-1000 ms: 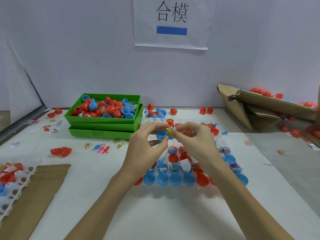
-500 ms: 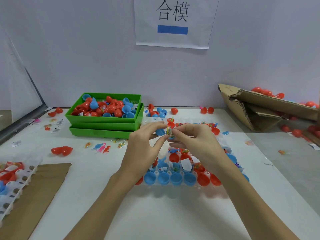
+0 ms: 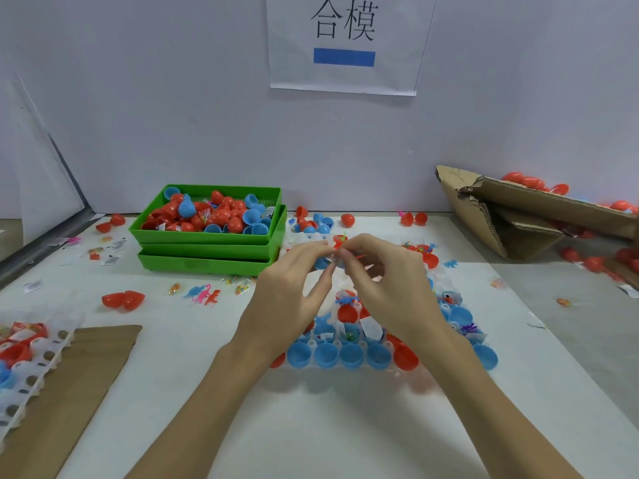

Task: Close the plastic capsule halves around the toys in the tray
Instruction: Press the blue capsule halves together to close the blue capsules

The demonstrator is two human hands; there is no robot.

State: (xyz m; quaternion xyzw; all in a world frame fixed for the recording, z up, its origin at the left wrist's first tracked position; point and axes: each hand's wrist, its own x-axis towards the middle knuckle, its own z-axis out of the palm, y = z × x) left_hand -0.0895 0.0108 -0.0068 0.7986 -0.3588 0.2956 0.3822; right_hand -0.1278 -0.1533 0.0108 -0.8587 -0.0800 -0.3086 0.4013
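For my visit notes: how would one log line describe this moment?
left hand: pinching blue capsule half | right hand: pinching it too | tray: unclosed halves

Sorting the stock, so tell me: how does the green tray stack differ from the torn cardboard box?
The green tray stack sits upright at back left with neat plastic walls; the torn cardboard box slumps at back right, brown and ragged. The stack's top tray holds red and blue halves; the box shows mostly red ones. Both hold capsule pieces.

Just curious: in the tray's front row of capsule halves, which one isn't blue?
The red capsule half, second from the right end of the front row; the blue halves beside it fill the other spots.
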